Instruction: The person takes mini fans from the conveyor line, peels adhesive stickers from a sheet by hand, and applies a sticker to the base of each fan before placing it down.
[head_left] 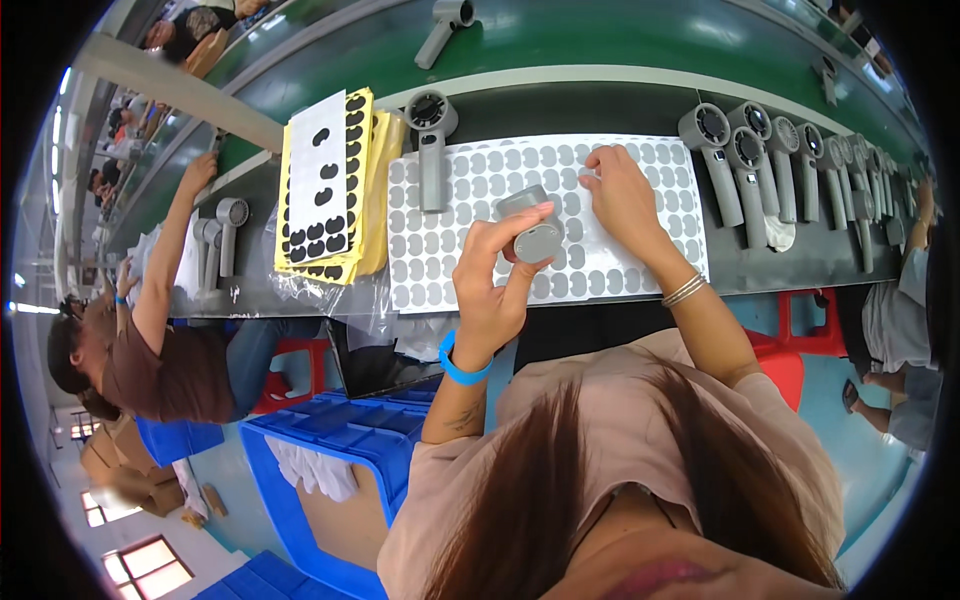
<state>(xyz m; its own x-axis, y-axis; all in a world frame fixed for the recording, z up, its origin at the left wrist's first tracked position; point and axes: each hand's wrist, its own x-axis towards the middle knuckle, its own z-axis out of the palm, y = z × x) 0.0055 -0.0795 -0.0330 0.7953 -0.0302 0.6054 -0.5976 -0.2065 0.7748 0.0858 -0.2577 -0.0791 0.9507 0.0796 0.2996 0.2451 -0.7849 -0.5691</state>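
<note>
A grey handheld fan (540, 243) is gripped in my left hand (490, 275), its rounded end tipped up toward me and the rest foreshortened behind my fingers. My right hand (625, 200) is over a white sheet of grey kidney-shaped stickers (430, 265), thumb and fingers bent close together at its far part. Whatever may be between those fingertips is too small to make out. Another grey handheld fan (432, 150) rests across the sheet's far left corner, its round head away from me.
Left of the sheet lies a stack of yellow sheets (365, 190) with black stickers. Several grey fans (747, 150) line the table to the right. A green conveyor belt (560, 40) runs along the far side, carrying another fan (440, 35). Blue crates (300, 420) stand below, near a seated co-worker (165, 360).
</note>
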